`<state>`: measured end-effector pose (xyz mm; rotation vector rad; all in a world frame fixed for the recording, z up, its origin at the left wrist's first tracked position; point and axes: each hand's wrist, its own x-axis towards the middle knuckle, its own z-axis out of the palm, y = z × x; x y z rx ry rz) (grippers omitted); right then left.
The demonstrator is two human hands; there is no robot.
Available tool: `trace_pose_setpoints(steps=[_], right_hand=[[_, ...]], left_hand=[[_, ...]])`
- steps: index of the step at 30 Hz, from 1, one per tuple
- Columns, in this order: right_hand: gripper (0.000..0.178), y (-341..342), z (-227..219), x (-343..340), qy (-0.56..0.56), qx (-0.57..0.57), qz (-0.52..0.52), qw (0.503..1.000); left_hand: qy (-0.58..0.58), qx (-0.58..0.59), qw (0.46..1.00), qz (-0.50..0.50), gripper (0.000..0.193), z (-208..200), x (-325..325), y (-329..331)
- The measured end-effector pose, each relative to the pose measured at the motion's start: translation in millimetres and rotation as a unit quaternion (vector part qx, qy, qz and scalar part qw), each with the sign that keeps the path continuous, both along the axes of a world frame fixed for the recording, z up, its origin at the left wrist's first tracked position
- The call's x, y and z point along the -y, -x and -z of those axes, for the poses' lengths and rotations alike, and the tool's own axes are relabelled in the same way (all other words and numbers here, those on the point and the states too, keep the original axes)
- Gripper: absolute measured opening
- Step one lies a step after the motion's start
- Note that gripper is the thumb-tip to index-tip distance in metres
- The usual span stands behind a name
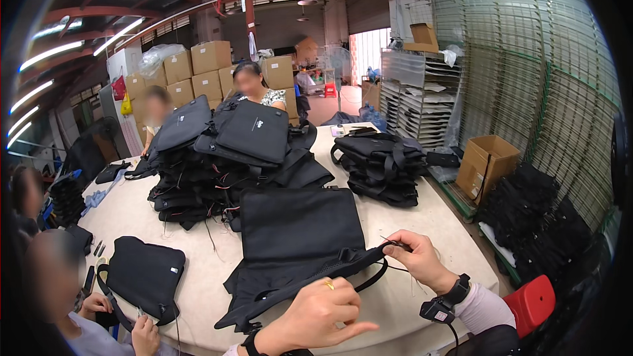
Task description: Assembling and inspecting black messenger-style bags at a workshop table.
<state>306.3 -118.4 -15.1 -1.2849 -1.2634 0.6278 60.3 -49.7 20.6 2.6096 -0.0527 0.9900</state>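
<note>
A black fabric bag (pixel 302 221) lies spread on the table in front of me, its flap laid back toward the pile. My right hand (pixel 425 262) is closed in a pinch on the bag's right corner. A thin, dark pointed tip shows by its fingers; I cannot make out what it belongs to. A black strap (pixel 374 278) loops below that corner, and loose threads hang near the hand. Over the bag's near edge is my left hand (pixel 320 316), fingers loosely curled and thumb stretched apart, with nothing visible in it.
A tall pile of black bags (pixel 224 158) stands beyond, with a smaller stack (pixel 382 165) to its right. At left, a co-worker's hands (pixel 145 335) work on another black bag (pixel 146 273). A red stool (pixel 533 304) and an open carton (pixel 486 165) stand right of the table (pixel 455 244).
</note>
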Motion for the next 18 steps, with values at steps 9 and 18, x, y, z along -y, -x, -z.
trace_pose_setpoints(steps=[9,18], right_hand=[[0.015,1,3,2,-0.005,-0.017,-0.001,1.0],[0.017,2,-2,5,-0.003,-0.019,0.004,1.0]], left_hand=[[0.14,0.048,0.97,-0.194,0.006,-1,-19,-30],[0.116,0.114,0.978,-0.13,0.015,-3,-17,-30]])
